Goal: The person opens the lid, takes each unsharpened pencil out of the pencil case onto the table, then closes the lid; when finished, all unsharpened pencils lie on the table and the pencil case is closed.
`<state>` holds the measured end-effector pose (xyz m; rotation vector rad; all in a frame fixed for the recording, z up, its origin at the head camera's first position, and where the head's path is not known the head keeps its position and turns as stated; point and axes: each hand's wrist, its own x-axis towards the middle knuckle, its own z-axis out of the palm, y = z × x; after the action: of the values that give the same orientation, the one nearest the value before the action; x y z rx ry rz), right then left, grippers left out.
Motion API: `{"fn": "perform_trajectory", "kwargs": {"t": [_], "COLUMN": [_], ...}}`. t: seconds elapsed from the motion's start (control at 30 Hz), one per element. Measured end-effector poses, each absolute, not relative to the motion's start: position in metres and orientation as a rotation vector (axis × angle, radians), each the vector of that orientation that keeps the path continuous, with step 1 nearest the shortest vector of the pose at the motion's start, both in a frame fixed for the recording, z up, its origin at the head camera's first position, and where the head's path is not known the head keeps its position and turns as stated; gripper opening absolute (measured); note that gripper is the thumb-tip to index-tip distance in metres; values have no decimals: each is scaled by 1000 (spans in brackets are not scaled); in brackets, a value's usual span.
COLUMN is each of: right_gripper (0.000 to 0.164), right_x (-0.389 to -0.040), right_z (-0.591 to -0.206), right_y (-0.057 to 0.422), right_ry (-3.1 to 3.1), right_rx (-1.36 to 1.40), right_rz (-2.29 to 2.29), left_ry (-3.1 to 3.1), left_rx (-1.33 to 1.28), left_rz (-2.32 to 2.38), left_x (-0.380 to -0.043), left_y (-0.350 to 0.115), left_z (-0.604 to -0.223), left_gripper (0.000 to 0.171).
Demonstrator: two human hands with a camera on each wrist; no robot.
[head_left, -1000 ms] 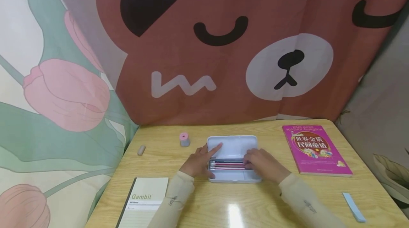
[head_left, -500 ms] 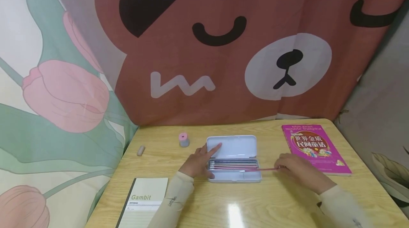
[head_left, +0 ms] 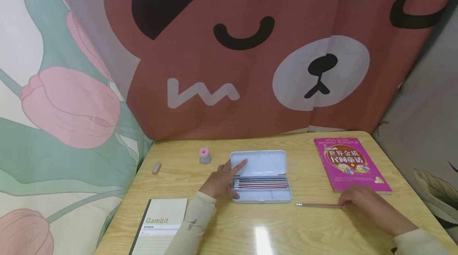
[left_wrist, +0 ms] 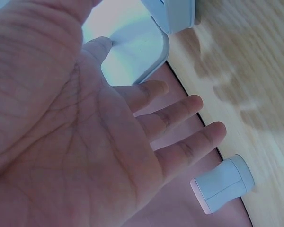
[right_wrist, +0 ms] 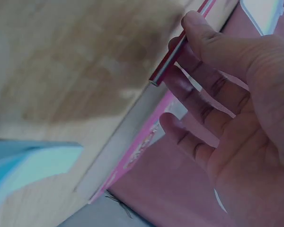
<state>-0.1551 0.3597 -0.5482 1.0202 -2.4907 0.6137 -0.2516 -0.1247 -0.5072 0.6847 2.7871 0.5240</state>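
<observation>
My right hand [head_left: 365, 206] pinches a red-striped pencil [head_left: 318, 205] near one end, between thumb and fingertips. The pencil lies level, low over the table in front of the book, its eraser end pointing left. In the right wrist view the blunt, unsharpened end of the pencil [right_wrist: 168, 61] sticks out past the fingertips. At the left side of a white pencil case [head_left: 266, 163] rests my left hand [head_left: 219, 181], index finger against the inside of the raised lid, thumb near the front edge. Several pencils [head_left: 261, 184] lie side by side in the case's long compartment.
A pink book [head_left: 352, 165] lies at the back right, with a folded light-blue strip seen close up in the right wrist view [right_wrist: 33, 165]. A pink-and-grey sharpener [head_left: 204, 155] and a small eraser [head_left: 156, 168] are at the back left. A notebook [head_left: 161, 221] lies front left.
My right hand has drawn a pencil out of the case and carried it right and toward me, in front of the book. My left hand has stayed at the case.
</observation>
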Motion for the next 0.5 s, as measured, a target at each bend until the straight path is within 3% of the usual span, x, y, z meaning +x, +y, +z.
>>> {"fn": "perform_trajectory", "kwargs": {"t": [0.2, 0.5], "right_gripper": [30, 36], "right_x": [-152, -149], "right_z": [-542, -549], "right_y": [354, 351], "right_ry": [-2807, -2695], "right_rx": [839, 866], "right_rz": [430, 388], "left_ry": [2781, 2767], "left_rx": [684, 674], "left_rz": [545, 575], "left_x": [-251, -252], "left_y": [-125, -126], "left_z": [-507, -509], "left_gripper": [118, 119]}}
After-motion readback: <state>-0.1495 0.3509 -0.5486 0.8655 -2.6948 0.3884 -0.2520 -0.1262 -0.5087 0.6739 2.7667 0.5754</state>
